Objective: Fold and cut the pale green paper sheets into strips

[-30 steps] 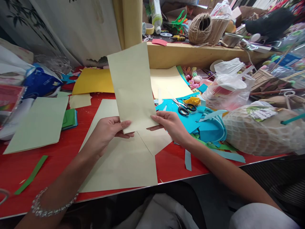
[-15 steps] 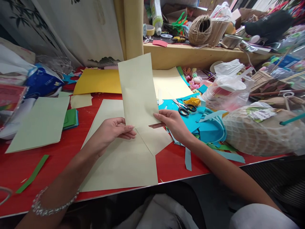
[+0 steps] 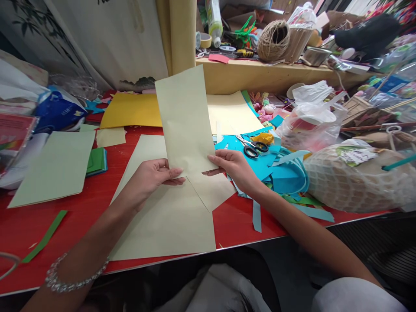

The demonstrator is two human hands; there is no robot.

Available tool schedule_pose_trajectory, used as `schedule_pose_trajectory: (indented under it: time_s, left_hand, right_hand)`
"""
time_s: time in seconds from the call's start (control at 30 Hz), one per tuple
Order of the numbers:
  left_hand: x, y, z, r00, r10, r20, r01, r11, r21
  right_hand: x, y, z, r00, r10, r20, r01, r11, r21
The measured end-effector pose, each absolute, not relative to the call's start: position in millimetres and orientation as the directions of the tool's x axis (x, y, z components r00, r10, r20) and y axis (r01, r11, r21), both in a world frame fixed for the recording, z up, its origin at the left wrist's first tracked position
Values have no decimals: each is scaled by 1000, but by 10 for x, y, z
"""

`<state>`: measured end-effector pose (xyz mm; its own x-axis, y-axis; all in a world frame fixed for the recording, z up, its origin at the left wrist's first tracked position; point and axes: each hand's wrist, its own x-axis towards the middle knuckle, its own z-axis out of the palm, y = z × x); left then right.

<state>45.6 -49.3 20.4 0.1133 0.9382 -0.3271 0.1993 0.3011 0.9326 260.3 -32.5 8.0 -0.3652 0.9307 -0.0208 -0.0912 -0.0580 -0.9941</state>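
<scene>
A tall pale cream paper strip [image 3: 185, 121] stands upright above the red table [image 3: 81, 208]. My left hand [image 3: 151, 177] pinches its lower left corner. My right hand [image 3: 234, 167] pinches its lower right corner. Below the strip a larger cream sheet [image 3: 165, 221] lies flat on the table, with a smaller cream piece [image 3: 212, 190] overlapping its right edge. A beaded bracelet [image 3: 65, 281] circles my left wrist.
Scissors [image 3: 253, 147] lie on teal paper scraps [image 3: 286, 173] to the right. A pale green sheet [image 3: 55, 167], yellow sheet [image 3: 130, 110], green strip [image 3: 43, 238] and blue packet [image 3: 58, 110] lie left. A mesh-wrapped bundle [image 3: 354, 177], plastic bag [image 3: 308, 117] and twine ball [image 3: 273, 41] crowd the right and back shelf.
The held strip dipped and shifted right half a second ago, then rose again and moved slightly left. Both hands keep their pinch on its lower corners.
</scene>
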Motion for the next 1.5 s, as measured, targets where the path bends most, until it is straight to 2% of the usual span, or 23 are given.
schedule_pose_trajectory:
  time_s: [0.23,0.33,0.47,0.53,0.7,0.83,1.0,1.2,1.5]
  left_hand:
    - [452,-480,203,113,932,-345,205,318,926]
    - [459,-487,197,67,956,-286,179,271,946]
    - [464,-497,187,17,979,-205,124,201,972]
    - [468,-506,187,32,981,-189,87,186,979]
    - [506,-536,177,118,973,-200,99,189,977]
    - [536,-549,146,128,965,-229,137,212,968]
    - [559,-566,116,89,965,-248,82,241,967]
    - [643,-624,90,273,911,-307,-38,329,943]
    - [609,-602,67,339,870,-358,-72,403,912]
  right_hand:
    - [2605,-323,83,-367,930,-8,-93,-46,-995]
    - [2601,-340,94,-395,918,17,-124,-35,-992]
    - [2583,-403,140,-471,873,128,-195,38,-980]
    - [2565,-438,152,-498,855,145,-178,63,-982]
    - [2509,-475,103,-433,897,90,-85,59,-995]
    - [2486,-480,69,-355,934,43,-75,17,-997]
    - [2401,-511,32,-463,886,-12,-121,-76,-990]
    - [2258,-551,-140,-610,779,-144,19,-168,-986]
    - [2238,-622,-112,-611,745,-267,29,-316,-948]
